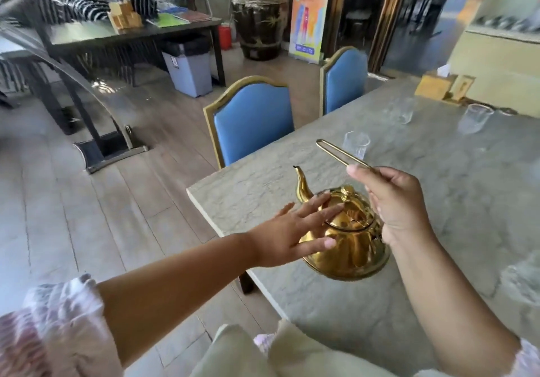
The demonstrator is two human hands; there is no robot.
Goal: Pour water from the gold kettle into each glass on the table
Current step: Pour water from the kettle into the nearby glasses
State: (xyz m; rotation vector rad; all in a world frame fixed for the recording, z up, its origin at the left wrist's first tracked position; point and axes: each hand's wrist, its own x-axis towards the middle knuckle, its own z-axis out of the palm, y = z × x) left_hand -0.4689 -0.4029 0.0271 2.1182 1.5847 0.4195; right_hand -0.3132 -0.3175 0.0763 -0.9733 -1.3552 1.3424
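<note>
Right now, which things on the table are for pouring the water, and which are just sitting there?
For the job:
gold kettle, its wire handle in the right hand, left hand flat on its side
three clear glasses, one blurry glass at the near right edge

Just sitting there:
wooden tissue box
small wooden stand

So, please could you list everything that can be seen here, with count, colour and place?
kettle: one, gold, near corner of the table
kettle handle: one, gold wire, raised
glasses: at least three, clear, further along the table
table: one, grey marble
chairs: two, blue with gold frames, at the table's left side
tissue box: one, wooden, far end
bin: one, grey, under the dark side table
jar: one, dark brown, on the floor behind
left hand: open, fingers on the kettle
right hand: pinching the handle
</note>
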